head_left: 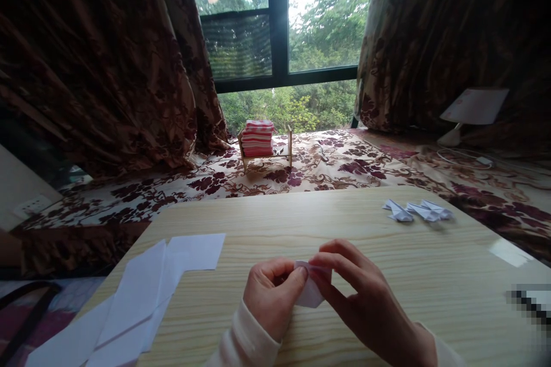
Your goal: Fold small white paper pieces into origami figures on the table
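Note:
A small folded piece of white paper (310, 295) is held up between my two hands, above the front middle of the wooden table (344, 223). My left hand (275, 292) pinches its left edge, thumb on top. The fingers of my right hand (355, 281) close on its upper right edge, partly hiding it. Several flat sheets of white paper (133, 287) lie overlapping on the table's left side. Toward the far right corner sit three small folded paper figures (399, 211), grouped close together.
Beyond the table, a flowered cloth (206, 180) covers the window ledge. On it stand a small wooden rack (290, 146) with stacked red-and-white striped cloths (257, 137) and a white lamp (473, 107) with a cord. Patterned curtains (107, 69) flank the window. A pale patch (511, 252) shows near the table's right edge.

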Demonstrator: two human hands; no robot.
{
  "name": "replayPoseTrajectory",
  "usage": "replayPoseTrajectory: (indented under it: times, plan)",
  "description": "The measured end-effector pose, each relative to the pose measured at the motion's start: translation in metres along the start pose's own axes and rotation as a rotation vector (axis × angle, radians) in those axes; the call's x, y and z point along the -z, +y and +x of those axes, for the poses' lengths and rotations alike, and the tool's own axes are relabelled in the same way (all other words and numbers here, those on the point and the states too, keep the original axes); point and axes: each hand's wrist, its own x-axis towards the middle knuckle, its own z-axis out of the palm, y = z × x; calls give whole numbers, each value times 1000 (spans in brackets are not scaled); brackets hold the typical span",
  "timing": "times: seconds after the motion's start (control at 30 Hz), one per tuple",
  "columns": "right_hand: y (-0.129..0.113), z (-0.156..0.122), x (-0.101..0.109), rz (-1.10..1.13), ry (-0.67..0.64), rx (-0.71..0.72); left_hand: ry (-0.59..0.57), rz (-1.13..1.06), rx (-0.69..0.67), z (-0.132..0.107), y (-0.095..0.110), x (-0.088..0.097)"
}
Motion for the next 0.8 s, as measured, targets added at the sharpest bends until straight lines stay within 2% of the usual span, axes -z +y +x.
replayPoseTrajectory:
  times: [0.17,0.43,0.63,0.8]
  plan:
    - [0,-2,-2,31,6,-114,75,-32,0,2,2,2]
    - [2,-5,3,-148,-60,88,107,-149,53,3,3,4]
    - [1,-4,-2,3,-9,8,30,-115,-9,2,0,1]
    - [1,-4,-2,-6,-1,40,62,-143,12,0,0,-2]
